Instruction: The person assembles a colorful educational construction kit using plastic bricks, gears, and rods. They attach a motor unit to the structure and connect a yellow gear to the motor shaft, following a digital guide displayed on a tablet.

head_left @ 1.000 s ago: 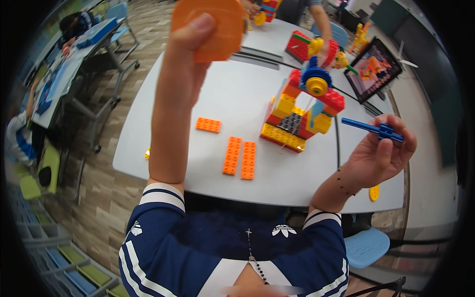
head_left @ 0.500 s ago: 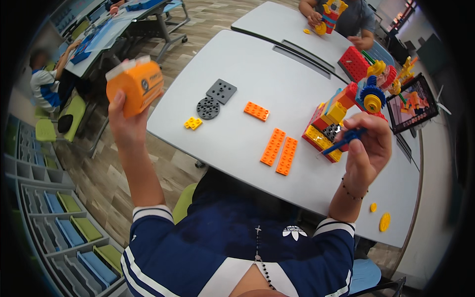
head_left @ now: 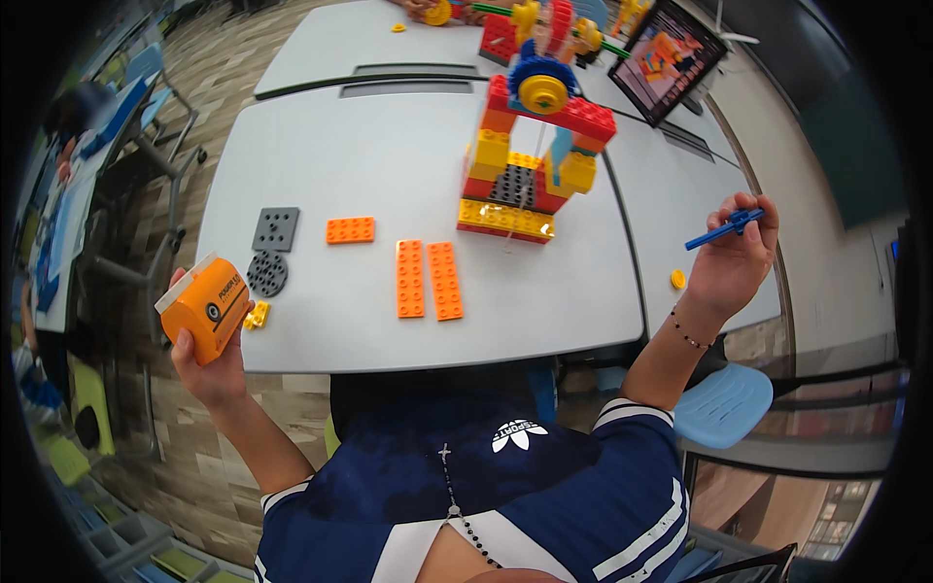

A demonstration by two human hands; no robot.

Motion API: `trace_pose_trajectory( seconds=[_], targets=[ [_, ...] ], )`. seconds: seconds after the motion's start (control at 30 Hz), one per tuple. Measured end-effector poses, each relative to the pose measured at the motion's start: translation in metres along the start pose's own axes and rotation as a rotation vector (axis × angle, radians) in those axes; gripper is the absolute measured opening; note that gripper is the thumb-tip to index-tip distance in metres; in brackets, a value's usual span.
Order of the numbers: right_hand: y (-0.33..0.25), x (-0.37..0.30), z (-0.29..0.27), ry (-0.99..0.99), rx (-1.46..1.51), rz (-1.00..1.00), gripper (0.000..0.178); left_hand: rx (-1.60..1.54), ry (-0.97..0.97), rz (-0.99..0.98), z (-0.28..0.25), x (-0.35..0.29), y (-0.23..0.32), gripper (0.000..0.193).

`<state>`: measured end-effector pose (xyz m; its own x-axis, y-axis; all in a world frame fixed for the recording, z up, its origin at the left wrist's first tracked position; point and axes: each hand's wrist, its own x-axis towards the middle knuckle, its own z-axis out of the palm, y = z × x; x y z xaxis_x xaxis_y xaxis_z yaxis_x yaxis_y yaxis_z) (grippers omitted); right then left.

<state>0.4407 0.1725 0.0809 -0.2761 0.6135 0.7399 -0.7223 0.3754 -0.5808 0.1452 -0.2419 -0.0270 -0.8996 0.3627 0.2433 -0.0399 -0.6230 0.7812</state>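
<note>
My left hand [head_left: 216, 377], at the table's near left edge, grips an orange rounded box [head_left: 199, 316] with a white edge and dark printing. Raised over the right side, my right hand [head_left: 736, 272] pinches a blue toy rod piece [head_left: 714, 233] with a knobbed end. Between them, towards the back, stands a building-block tower [head_left: 505, 219] in red, yellow and orange, with a blue gear wheel [head_left: 525, 66] on top and a thin string hanging inside. Near my left hand lie a yellow brick [head_left: 259, 316], a round grey plate [head_left: 267, 274] and a square grey plate [head_left: 276, 229].
Two long orange bricks [head_left: 410, 280] and a shorter orange brick [head_left: 350, 230] lie on the white table [head_left: 544, 311]. A yellow disc [head_left: 677, 279] is by my right wrist. Farther back are a screen [head_left: 667, 60] and another person's hand [head_left: 421, 10]. A blue chair [head_left: 724, 406] stands at right.
The view has turned to the right. My left hand has lowered the orange box beside the table edge. My right hand has moved away from the tower, still holding the blue rod piece.
</note>
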Motion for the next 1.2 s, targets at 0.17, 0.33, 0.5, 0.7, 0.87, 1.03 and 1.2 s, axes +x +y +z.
trace_pose_trajectory(
  seconds=[0.17, 0.33, 0.5, 0.7, 0.87, 1.03, 1.2],
  targets=[
    [-0.04, -0.025, -0.104, 0.458, -0.318, -0.139, 0.028, -0.059, -0.102, -0.069, 0.015, 0.009, -0.022, 0.078],
    [-0.065, -0.045, -0.235, 0.818, -0.688, 0.063, 0.024, -0.069, -0.192, -0.15, 0.033, 0.015, -0.036, 0.08],
    [-0.034, -0.065, -0.295, 0.643, -1.841, 0.613, 0.044, -0.097, -0.256, -0.225, 0.047, 0.018, -0.052, 0.079],
    [-0.003, -0.071, -0.284, 0.439, -1.995, 0.923, 0.086, -0.122, -0.304, -0.295, 0.07, 0.014, -0.059, 0.08],
    [-0.002, -0.07, -0.283, 0.483, -1.957, 0.785, 0.076, -0.032, -0.254, -0.315, 0.084, 0.011, -0.061, 0.074],
    [-0.008, -0.063, -0.252, 0.593, -1.412, 0.486, 0.065, 0.082, -0.266, -0.422, 0.092, 0.02, -0.061, 0.069],
    [-0.027, -0.049, -0.14, 0.269, -0.954, 0.226, 0.062, 0.107, -0.411, -0.52, 0.116, 0.029, -0.068, 0.073]
  ],
)
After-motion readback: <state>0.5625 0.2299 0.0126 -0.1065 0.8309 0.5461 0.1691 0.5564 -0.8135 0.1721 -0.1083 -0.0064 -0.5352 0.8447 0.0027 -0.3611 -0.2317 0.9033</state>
